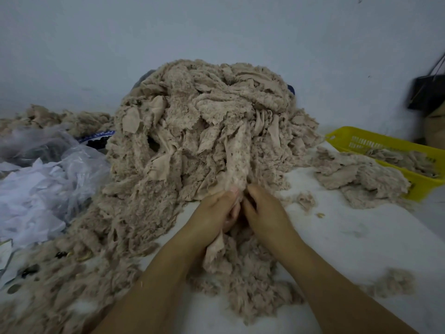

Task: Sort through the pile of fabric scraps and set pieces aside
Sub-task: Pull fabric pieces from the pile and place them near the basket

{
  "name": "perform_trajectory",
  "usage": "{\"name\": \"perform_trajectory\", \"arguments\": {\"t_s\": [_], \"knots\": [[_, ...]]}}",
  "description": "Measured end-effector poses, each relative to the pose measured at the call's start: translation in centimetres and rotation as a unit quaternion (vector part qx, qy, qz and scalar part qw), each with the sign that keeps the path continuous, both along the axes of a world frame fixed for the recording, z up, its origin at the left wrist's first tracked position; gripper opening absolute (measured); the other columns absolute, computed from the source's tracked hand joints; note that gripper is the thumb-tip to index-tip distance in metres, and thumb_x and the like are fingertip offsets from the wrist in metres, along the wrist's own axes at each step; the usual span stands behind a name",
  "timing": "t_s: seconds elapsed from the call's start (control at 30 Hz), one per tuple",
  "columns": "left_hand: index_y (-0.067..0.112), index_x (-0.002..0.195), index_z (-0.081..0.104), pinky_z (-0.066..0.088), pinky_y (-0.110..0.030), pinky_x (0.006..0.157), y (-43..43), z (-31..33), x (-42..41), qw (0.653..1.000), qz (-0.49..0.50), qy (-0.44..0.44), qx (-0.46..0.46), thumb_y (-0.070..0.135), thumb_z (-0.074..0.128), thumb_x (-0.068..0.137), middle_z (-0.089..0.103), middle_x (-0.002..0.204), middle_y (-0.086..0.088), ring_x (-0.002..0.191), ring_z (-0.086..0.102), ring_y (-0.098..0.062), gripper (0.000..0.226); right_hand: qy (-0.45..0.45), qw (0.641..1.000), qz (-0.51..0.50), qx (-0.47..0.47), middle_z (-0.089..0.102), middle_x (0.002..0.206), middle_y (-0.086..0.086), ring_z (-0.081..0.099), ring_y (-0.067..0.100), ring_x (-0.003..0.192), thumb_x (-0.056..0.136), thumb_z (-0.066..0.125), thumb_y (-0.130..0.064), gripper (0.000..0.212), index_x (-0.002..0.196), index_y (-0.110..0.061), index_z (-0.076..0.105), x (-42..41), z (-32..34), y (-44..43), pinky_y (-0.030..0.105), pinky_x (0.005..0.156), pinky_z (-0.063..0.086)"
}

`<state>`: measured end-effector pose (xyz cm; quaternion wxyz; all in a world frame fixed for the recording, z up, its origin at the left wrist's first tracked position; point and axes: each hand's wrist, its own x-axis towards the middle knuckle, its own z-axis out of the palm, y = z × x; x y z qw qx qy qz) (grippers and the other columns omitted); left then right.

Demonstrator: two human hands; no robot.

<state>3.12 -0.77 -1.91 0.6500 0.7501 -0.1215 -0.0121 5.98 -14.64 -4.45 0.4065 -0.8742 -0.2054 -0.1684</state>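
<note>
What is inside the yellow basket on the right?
Beige fuzzy fabric scraps lie in the yellow basket, and a heap of the same scraps outside covers part of its near wall. The basket's bottom is covered, so anything beneath the scraps cannot be seen.

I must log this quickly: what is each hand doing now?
Left hand: pinches the long beige fuzzy fabric strip.
Right hand: fingers curled at that strip; grip cannot be told.
</note>
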Motion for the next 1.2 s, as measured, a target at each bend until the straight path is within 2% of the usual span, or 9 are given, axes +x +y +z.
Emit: {"name": "perform_trajectory", "arguments": {"t_s": [0.1,0.33,0.5,0.63,0.7,0.8,0.97,1.07,1.2], "knots": [[0.024,0.056,0.050,0.040,-0.017,0.054,0.4,0.1,0.2,0.997,0.069,-0.023,0.040,0.046,0.038,0.105,0.046,0.054,0.008,0.049,0.043,-0.006,0.055,0.026,0.996,-0.075,0.040,0.045,0.069,-0.002,0.040,0.009,0.060,0.103,0.045,-0.017,0.026,0.076,-0.017,0.044,0.7,0.1,-1.3,0.024,0.052,0.028],[0.022,0.062,0.072,0.048,-0.025,0.057,2.4,0.1,1.6,0.939,0.322,0.027,-0.123,0.049,0.046,0.103,0.069,0.062,0.006,0.053,0.057,-0.007,0.055,0.148,0.942,-0.216,0.209,0.036,0.065,0.003,0.029,0.016,0.056,0.102,0.044,-0.027,0.032,0.073,-0.014,0.035,1.7,0.5,-4.2,0.033,0.050,0.022],[0.021,0.101,0.067,0.048,-0.038,0.069,3.2,-1.2,2.2,0.934,0.353,0.031,-0.038,0.037,0.048,0.104,0.065,0.086,-0.002,0.064,0.052,-0.018,0.025,0.118,0.946,-0.166,0.254,0.030,0.062,-0.005,0.023,0.009,0.051,0.100,0.047,-0.030,0.036,0.071,-0.018,0.030,1.0,0.9,-3.2,0.030,0.053,0.023],[0.027,0.107,0.066,0.042,-0.015,0.078,2.4,-0.7,1.7,0.923,0.339,-0.137,0.120,0.038,0.043,0.104,0.057,0.112,0.012,0.091,0.052,0.009,0.025,0.019,0.977,-0.083,0.198,0.045,0.061,-0.012,0.037,0.007,0.051,0.102,0.048,-0.037,0.031,0.073,-0.027,0.041,-0.3,1.2,-2.4,0.019,0.047,0.028],[0.024,0.088,0.073,0.047,-0.013,0.069,1.5,-0.7,1.1,0.956,0.264,-0.107,0.073,0.055,0.043,0.101,0.069,0.090,0.012,0.080,0.060,0.008,0.044,-0.035,0.992,-0.021,0.117,0.054,0.074,-0.014,0.049,0.005,0.063,0.100,0.047,-0.043,0.023,0.079,-0.032,0.049,-1.0,1.5,-1.3,0.019,0.053,0.036],[0.003,0.094,0.072,0.059,-0.034,0.083,0.6,-0.7,1.0,0.988,0.112,0.080,-0.071,0.063,0.058,0.087,0.075,0.092,-0.015,0.088,0.073,-0.027,0.063,-0.050,0.994,0.078,-0.050,0.056,0.079,-0.015,0.052,0.004,0.071,0.096,0.044,-0.043,0.021,0.088,-0.031,0.058,-1.6,1.3,0.5,0.021,0.059,0.038],[0.001,0.097,0.071,0.060,-0.031,0.074,1.3,-0.3,1.9,0.940,0.119,0.178,-0.266,0.014,0.066,0.092,0.071,0.096,-0.020,0.082,0.071,-0.021,0.015,-0.065,0.982,0.122,-0.127,0.060,0.077,-0.014,0.049,0.003,0.068,0.099,0.051,-0.039,0.023,0.089,-0.025,0.067,-2.0,0.9,1.1,0.015,0.057,0.035],[0.000,0.092,0.075,0.062,-0.033,0.073,1.8,-0.2,1.9,0.888,0.096,0.223,-0.390,0.013,0.055,0.098,0.074,0.088,-0.016,0.082,0.075,-0.022,0.025,-0.059,0.982,0.121,-0.131,0.062,0.078,-0.015,0.048,0.001,0.068,0.099,0.051,-0.043,0.026,0.093,-0.025,0.070,-2.1,1.0,1.2,0.015,0.056,0.032],[-0.002,0.121,0.066,0.060,-0.040,0.087,1.7,0.2,1.6,0.853,0.072,0.256,-0.449,0.019,0.062,0.084,0.070,0.119,-0.022,0.110,0.069,-0.029,0.043,0.008,0.989,0.124,-0.078,0.062,0.068,-0.010,0.053,0.006,0.060,0.100,0.048,-0.045,0.035,0.077,-0.025,0.065,-2.1,1.0,0.8,0.028,0.057,0.039]]}}
